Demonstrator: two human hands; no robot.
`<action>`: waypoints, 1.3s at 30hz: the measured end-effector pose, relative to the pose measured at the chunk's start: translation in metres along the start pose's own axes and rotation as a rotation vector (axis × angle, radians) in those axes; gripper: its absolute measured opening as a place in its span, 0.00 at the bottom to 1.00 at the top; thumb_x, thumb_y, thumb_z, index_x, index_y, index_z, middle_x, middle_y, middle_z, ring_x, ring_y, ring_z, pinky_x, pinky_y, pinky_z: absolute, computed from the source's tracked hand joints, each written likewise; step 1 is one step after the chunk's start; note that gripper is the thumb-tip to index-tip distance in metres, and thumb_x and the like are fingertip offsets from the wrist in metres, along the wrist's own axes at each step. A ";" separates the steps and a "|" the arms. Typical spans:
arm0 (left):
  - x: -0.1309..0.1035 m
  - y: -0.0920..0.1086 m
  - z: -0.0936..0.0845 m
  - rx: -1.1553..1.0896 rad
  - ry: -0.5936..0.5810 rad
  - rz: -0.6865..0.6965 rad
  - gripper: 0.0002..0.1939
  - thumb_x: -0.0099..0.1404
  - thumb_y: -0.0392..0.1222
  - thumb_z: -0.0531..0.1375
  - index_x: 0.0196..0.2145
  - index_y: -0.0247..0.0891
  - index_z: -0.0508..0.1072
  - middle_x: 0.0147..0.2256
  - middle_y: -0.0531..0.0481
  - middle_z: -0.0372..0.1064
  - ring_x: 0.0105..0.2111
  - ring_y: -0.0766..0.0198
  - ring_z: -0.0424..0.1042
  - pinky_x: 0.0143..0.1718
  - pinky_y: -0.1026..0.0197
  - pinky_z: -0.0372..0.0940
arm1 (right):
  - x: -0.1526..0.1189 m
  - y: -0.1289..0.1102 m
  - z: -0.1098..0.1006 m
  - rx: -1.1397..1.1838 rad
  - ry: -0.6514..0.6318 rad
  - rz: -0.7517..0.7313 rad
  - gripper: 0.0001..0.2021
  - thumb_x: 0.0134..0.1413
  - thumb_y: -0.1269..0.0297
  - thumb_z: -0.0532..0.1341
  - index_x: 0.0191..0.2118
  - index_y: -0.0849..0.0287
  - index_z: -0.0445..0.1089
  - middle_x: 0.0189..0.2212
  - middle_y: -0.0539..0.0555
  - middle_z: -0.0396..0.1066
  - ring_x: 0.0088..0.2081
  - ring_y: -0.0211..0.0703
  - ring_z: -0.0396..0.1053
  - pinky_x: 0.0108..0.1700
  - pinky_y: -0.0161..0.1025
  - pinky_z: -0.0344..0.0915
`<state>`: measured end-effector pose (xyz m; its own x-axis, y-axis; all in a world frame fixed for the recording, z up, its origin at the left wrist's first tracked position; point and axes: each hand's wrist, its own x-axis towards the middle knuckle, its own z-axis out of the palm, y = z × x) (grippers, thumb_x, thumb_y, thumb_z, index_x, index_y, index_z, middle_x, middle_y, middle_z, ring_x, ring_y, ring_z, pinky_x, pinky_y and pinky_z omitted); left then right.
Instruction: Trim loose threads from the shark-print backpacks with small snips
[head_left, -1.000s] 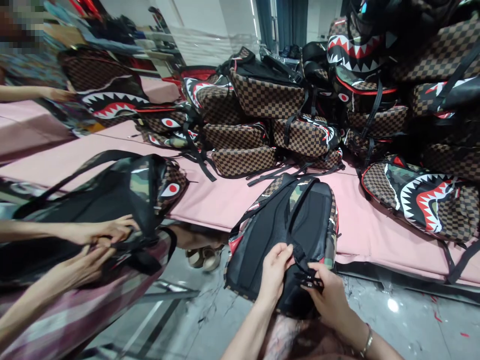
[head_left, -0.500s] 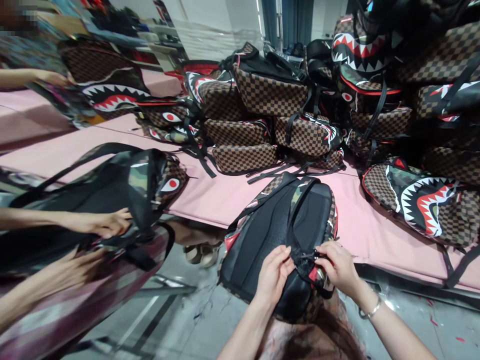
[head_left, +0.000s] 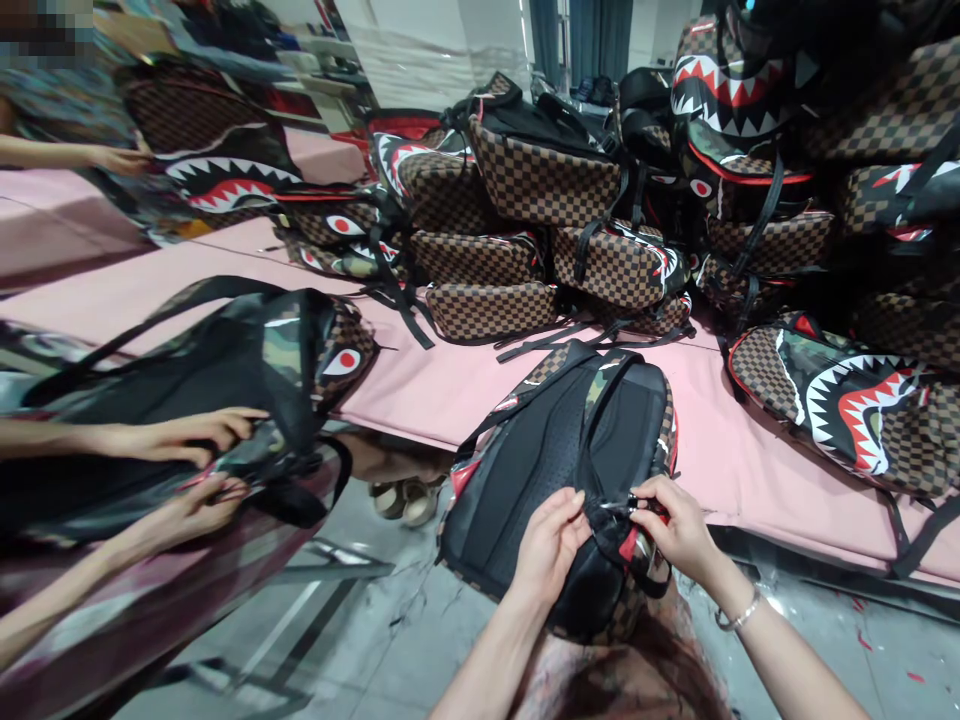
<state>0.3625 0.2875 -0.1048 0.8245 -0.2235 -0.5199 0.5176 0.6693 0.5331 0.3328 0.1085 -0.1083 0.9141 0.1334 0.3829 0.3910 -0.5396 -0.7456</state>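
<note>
A backpack (head_left: pixel 510 510), its black padded back facing up, leans from the pink table's edge onto my lap. It has brown checkered and camouflage panels with red trim. My left hand (head_left: pixel 550 540) pinches a black shoulder strap (head_left: pixel 592 440) near its lower end. To its right, my right hand (head_left: pixel 679 530) is closed, thumb and fingers pinching a small dark, shiny piece at the strap end. Clear plastic film (head_left: pixel 615 508) seems to glint between the hands. What exactly the right fingertips grip is too small to make out.
Several checkered backpacks (head_left: pixel 517 312) with shark-mouth prints are piled along the pink table (head_left: pixel 420 395). One shark-mouth backpack (head_left: pixel 847 400) lies to the right. At left, a co-worker's hands (head_left: pixel 202 470) handle another backpack (head_left: pixel 187 370). Another person's hand (head_left: pixel 120 160) shows farther back.
My hands stay at nearly the same spot on the strap, with only slight finger movement. The co-worker's lower hand has moved up and right along their backpack.
</note>
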 end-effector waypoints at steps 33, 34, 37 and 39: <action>-0.011 0.005 0.009 0.276 0.008 0.065 0.16 0.43 0.43 0.68 0.20 0.32 0.64 0.19 0.56 0.60 0.20 0.74 0.61 0.25 0.71 0.62 | 0.011 -0.011 -0.013 -0.152 -0.147 -0.044 0.06 0.59 0.64 0.54 0.36 0.60 0.66 0.29 0.53 0.66 0.31 0.40 0.64 0.33 0.36 0.60; -0.012 0.005 0.009 0.294 0.006 0.069 0.16 0.44 0.43 0.68 0.20 0.32 0.64 0.19 0.56 0.60 0.20 0.74 0.61 0.25 0.71 0.62 | 0.013 -0.012 -0.015 -0.144 -0.171 -0.036 0.06 0.59 0.65 0.54 0.35 0.60 0.66 0.29 0.53 0.66 0.32 0.40 0.64 0.33 0.36 0.60; -0.011 0.005 0.010 0.330 0.001 0.071 0.16 0.44 0.44 0.67 0.20 0.33 0.63 0.19 0.56 0.59 0.20 0.74 0.60 0.25 0.71 0.61 | 0.020 -0.018 -0.019 -0.145 -0.222 -0.019 0.05 0.58 0.66 0.54 0.34 0.60 0.66 0.29 0.52 0.66 0.32 0.40 0.64 0.34 0.35 0.59; -0.011 0.005 0.010 0.334 -0.010 0.064 0.16 0.44 0.44 0.67 0.20 0.32 0.64 0.19 0.56 0.59 0.20 0.74 0.60 0.25 0.71 0.61 | 0.021 -0.019 -0.018 -0.082 -0.246 -0.003 0.05 0.57 0.65 0.55 0.34 0.60 0.66 0.29 0.52 0.66 0.32 0.40 0.64 0.34 0.35 0.59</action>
<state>0.3583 0.2864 -0.0899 0.8593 -0.1968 -0.4722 0.5094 0.4139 0.7545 0.3426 0.1066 -0.0757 0.9157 0.3273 0.2333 0.3926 -0.6034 -0.6941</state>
